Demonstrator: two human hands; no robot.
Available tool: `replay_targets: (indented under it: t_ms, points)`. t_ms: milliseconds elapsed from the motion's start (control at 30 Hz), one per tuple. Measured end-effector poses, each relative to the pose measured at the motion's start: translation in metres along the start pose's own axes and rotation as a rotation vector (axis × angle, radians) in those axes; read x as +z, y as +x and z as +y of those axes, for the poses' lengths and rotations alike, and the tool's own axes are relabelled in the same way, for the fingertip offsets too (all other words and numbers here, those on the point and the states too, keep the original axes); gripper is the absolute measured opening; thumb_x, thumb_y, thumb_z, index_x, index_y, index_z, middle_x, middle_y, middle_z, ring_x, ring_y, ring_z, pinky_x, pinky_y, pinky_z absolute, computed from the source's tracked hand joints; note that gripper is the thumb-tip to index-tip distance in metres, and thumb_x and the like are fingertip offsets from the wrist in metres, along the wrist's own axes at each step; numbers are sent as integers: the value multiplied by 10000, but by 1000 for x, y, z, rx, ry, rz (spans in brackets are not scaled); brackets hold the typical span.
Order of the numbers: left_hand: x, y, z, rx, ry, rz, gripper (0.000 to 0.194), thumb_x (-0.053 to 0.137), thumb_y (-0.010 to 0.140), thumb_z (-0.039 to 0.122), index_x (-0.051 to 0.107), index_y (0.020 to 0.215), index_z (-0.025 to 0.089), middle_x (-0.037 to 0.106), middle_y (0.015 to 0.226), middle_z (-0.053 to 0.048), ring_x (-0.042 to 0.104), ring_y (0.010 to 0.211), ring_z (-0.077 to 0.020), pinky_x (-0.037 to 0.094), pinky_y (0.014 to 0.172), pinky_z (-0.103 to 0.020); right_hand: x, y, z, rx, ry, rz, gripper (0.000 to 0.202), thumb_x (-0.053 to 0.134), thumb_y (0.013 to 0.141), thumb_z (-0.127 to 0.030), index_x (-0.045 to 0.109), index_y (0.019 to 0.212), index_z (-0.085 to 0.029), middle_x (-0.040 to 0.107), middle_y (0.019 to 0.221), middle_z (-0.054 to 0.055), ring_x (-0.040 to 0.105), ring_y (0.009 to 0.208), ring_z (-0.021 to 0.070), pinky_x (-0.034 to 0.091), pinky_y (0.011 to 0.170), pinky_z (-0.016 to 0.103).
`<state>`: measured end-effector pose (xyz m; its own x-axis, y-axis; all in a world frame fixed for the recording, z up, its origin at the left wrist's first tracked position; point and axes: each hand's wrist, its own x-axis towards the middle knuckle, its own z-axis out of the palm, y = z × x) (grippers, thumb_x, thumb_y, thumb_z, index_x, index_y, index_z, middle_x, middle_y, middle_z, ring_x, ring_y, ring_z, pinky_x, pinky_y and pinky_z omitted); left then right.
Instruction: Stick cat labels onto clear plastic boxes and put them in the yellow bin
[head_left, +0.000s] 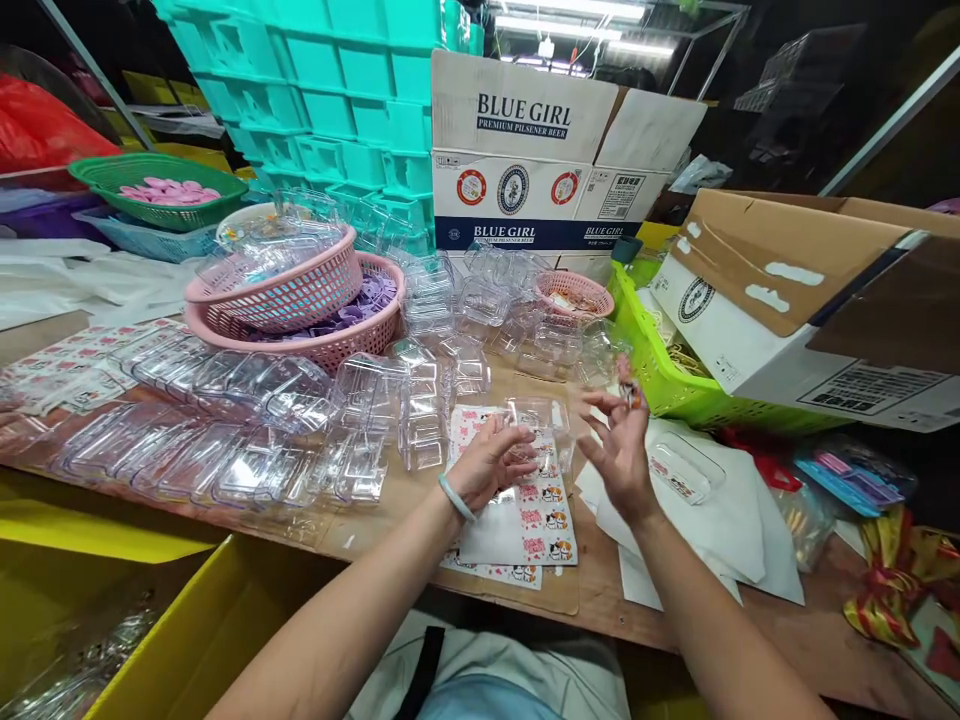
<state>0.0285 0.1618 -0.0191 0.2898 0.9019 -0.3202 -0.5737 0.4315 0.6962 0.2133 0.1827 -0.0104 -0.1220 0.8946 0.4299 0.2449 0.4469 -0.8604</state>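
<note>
My left hand (pixel 495 463), with a pale band at the wrist, is over a sheet of cat stickers (pixel 541 515), its fingers spread and nothing seen in its grip. To the right, my right hand (pixel 619 445) is raised above the table, a small printed sticker (pixel 628 390) at its fingertips. A clear plastic case (pixel 559 415) lies at the top of the sheets, between the hands. Another clear case (pixel 686 470) with a printed strip rests on white paper to the right of my right hand.
Rows of clear plastic cases (pixel 225 455) cover the left of the table. Pink baskets (pixel 292 350) stand behind them, with teal crates (pixel 315 110) further back. A lime green basket (pixel 664 375) and cardboard boxes (pixel 525 150) are at the back and right.
</note>
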Motion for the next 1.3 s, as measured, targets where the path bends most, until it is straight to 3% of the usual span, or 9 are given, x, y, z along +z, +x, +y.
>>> replay_targets:
  t_ms: [133,233,367,533,633,700,767,867,1300]
  points:
    - [-9,-26,-9,-1,156,-99,615,753,706,311,466,1245,238,613,1149,-100,634,880,-173,487,736,-289,-1,15,-12,512,297,-472,797,776,665,-397,385,1343,-245,671,1108,117,651,1008,240,540,827,406]
    - [-17,-47,-13,49,232,-6,846,755,704,292,305,1420,259,598,1201,-104,620,910,-164,452,764,-276,8,14,-8,577,445,-613,908,805,635,-332,303,1386,-248,699,1051,97,671,917,209,534,818,405]
    - [-25,-70,-17,-28,193,54,870,662,775,321,163,1486,262,648,988,-67,619,784,-144,444,788,-321,14,15,24,405,358,-383,893,768,673,-366,256,1400,-278,626,1181,104,627,1020,211,500,888,424]
    - [-29,-80,-23,73,29,96,596,623,793,310,416,1351,294,617,1047,-38,599,928,-139,418,861,-287,7,25,62,212,-189,-163,1005,855,508,-397,366,1372,-240,551,1259,110,498,1209,273,340,1060,505]
    - [-29,-79,-27,167,43,161,500,690,744,290,502,1206,260,605,1044,-24,567,970,-131,407,847,-251,12,10,36,98,-302,116,713,790,617,-464,536,1236,-219,544,1262,115,486,1202,276,357,1046,485]
    - [-30,-77,-30,165,49,201,485,715,734,322,499,1161,250,604,1044,-24,568,962,-131,408,853,-261,21,-11,2,105,-181,273,386,675,762,-470,639,1039,-204,633,1058,81,592,990,222,461,926,407]
    - [-31,-77,-31,140,37,228,471,719,739,370,499,1134,240,602,1050,-32,575,974,-136,409,883,-280,32,-33,-30,231,-5,244,262,647,800,-446,670,867,-195,656,811,32,609,749,167,510,753,320]
    - [-32,-76,-32,125,-5,233,457,718,740,412,511,1103,228,600,1052,-40,584,990,-138,405,924,-297,48,-59,-59,432,135,83,252,695,765,-430,672,777,-180,639,646,3,572,600,131,480,597,249]
    - [-38,-74,-29,125,-75,186,409,747,713,382,587,1048,211,600,1001,-21,578,927,-115,403,946,-301,57,-61,-63,619,234,-161,311,735,712,-458,638,668,-166,646,571,0,524,508,98,427,533,216]
